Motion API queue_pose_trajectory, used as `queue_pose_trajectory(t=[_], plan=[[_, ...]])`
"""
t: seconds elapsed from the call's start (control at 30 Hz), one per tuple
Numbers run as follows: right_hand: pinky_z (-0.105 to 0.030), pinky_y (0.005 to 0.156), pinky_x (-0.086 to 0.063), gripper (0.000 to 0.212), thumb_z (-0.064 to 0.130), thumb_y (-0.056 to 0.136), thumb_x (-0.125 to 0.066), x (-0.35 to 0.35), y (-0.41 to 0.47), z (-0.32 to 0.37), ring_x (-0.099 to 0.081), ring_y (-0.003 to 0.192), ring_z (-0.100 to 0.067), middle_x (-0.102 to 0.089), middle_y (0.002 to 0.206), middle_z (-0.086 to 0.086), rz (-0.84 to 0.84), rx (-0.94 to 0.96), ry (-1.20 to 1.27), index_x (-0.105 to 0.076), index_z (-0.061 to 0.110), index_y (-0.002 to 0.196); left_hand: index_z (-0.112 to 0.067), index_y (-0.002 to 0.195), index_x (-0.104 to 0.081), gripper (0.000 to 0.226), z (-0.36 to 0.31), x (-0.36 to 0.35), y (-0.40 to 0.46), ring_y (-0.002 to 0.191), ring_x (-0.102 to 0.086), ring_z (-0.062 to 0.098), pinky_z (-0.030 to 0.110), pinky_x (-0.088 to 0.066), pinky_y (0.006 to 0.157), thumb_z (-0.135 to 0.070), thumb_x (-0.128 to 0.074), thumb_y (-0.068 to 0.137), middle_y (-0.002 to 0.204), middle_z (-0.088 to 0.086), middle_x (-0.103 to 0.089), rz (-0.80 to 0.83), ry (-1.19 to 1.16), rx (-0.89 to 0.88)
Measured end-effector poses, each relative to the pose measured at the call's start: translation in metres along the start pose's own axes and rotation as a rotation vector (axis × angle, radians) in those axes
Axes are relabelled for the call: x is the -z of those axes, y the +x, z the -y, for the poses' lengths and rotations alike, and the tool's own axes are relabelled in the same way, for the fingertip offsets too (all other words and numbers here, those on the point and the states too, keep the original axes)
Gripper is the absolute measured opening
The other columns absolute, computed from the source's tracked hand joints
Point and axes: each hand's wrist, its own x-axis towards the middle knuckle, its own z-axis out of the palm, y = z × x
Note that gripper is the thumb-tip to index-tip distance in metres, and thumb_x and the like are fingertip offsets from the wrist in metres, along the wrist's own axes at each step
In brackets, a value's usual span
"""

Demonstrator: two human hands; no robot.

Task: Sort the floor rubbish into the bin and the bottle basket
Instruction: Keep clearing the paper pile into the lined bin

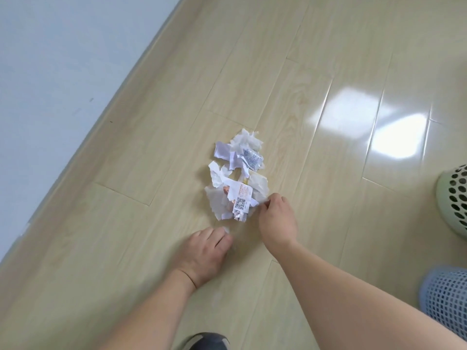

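Left hand (205, 251) low over floor (126, 223), fingers curled together, tips on small blurred white scrap; grip unclear. Right hand (276, 221) pinching near edge of paper rubbish pile (237, 176) between thumb and fingertips. Pile's long axis runs away from person. Green perforated basket (454, 198) and blue mesh basket (447, 296) at right, both cut off.

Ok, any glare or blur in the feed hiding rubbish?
Head view: window glare washes the floor upper right, away from the paper pile, which is sharp; the left hand is slightly motion-blurred; the right hand is clear; wide-angle bends the edges.
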Motion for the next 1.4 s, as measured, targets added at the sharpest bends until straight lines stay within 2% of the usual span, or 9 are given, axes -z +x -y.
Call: queue_pose_trajectory(t=[0.27, 0.33, 0.43, 0.53, 0.63, 0.7, 0.93, 1.27, 1.4], plan=[[-0.034, 0.059, -0.049, 0.009, 0.019, 0.089, -0.044, 0.025, -0.022, -0.024, -0.058, 0.069, -0.022, -0.06, 0.082, 0.001, 0.076, -0.173, 0.218, -0.051, 0.018, 0.084, -0.015, 0.088, -0.051, 0.008, 0.002, 0.002, 0.001, 0.057, -0.053, 0.026, 0.032, -0.04, 0.048, -0.013, -0.047, 0.081, 0.074, 0.003, -0.058, 0.077, -0.016, 0.073], [-0.028, 0.052, -0.043, 0.007, 0.018, 0.086, -0.045, 0.054, -0.036, -0.032, -0.053, 0.06, -0.018, -0.06, 0.076, 0.002, 0.089, -0.145, 0.21, -0.052, 0.019, 0.083, -0.013, 0.084, -0.053, 0.011, -0.004, 0.017, 0.014, 0.06, -0.058, 0.029, 0.034, -0.044, 0.049, -0.008, -0.045, 0.079, 0.075, 0.005, -0.057, 0.293, -0.024, 0.151], [-0.019, 0.042, -0.035, 0.006, 0.017, 0.082, -0.05, 0.107, -0.058, -0.043, -0.048, 0.052, -0.013, -0.057, 0.069, 0.004, 0.073, -0.112, 0.265, -0.056, 0.017, 0.083, -0.019, 0.092, -0.044, 0.009, -0.016, 0.046, 0.035, 0.091, -0.061, 0.031, 0.037, -0.041, 0.067, -0.011, -0.041, 0.091, 0.101, 0.005, -0.058, 0.681, -0.092, 0.426], [-0.02, 0.046, -0.036, 0.006, 0.016, 0.081, -0.053, 0.161, -0.084, -0.058, -0.051, 0.055, -0.012, -0.061, 0.071, 0.001, 0.03, -0.092, 0.329, -0.058, 0.017, 0.08, -0.02, 0.088, -0.041, 0.008, -0.039, 0.084, 0.058, 0.084, -0.053, 0.025, 0.031, -0.037, 0.064, -0.015, -0.038, 0.093, 0.102, 0.004, -0.058, 0.913, -0.171, 0.456], [-0.022, 0.049, -0.039, 0.006, 0.016, 0.08, -0.054, 0.204, -0.109, -0.081, -0.052, 0.057, -0.015, -0.066, 0.076, -0.004, -0.037, -0.086, 0.404, -0.059, 0.016, 0.077, -0.02, 0.083, -0.042, 0.014, -0.071, 0.13, 0.094, 0.076, -0.044, 0.02, 0.028, -0.031, 0.057, -0.014, -0.034, 0.094, 0.084, -0.002, -0.05, 0.916, -0.223, 0.407], [-0.023, 0.05, -0.04, 0.006, 0.017, 0.079, -0.054, 0.23, -0.127, -0.101, -0.053, 0.058, -0.016, -0.068, 0.076, -0.005, -0.095, -0.098, 0.447, -0.059, 0.016, 0.075, -0.022, 0.079, -0.042, 0.018, -0.099, 0.163, 0.126, 0.073, -0.044, 0.017, 0.029, -0.037, 0.067, -0.014, -0.033, 0.093, 0.079, -0.005, -0.049, 0.864, -0.241, 0.382], [-0.028, 0.057, -0.044, 0.012, 0.015, 0.079, -0.053, 0.299, -0.171, -0.215, -0.057, 0.067, -0.023, -0.065, 0.071, -0.007, -0.264, -0.263, 0.522, -0.06, 0.009, 0.072, -0.022, 0.083, -0.057, 0.013, -0.242, 0.225, 0.234, 0.075, -0.055, 0.015, 0.027, -0.044, 0.063, -0.017, -0.047, 0.088, 0.084, -0.006, -0.062, 0.691, -0.242, 0.142], [-0.024, 0.052, -0.038, 0.009, 0.016, 0.086, -0.056, 0.323, -0.194, -0.373, -0.058, 0.073, -0.024, -0.061, 0.086, -0.008, -0.26, -0.581, 0.414, -0.059, 0.008, 0.091, -0.023, 0.085, -0.053, 0.01, -0.482, 0.128, 0.265, 0.082, -0.059, 0.022, 0.032, -0.047, 0.065, -0.013, -0.049, 0.084, 0.089, -0.001, -0.063, 0.734, -0.308, -0.154], [-0.031, 0.073, -0.049, 0.012, 0.013, 0.088, -0.052, 0.32, -0.194, -0.384, -0.06, 0.091, -0.03, -0.061, 0.101, -0.01, -0.213, -0.612, 0.327, -0.057, 0.011, 0.098, -0.022, 0.12, -0.049, 0.032, -0.501, 0.1, 0.263, 0.094, -0.058, 0.024, 0.033, -0.046, 0.074, -0.014, -0.049, 0.089, 0.113, 0.005, -0.06, 0.843, -0.203, -0.171]])
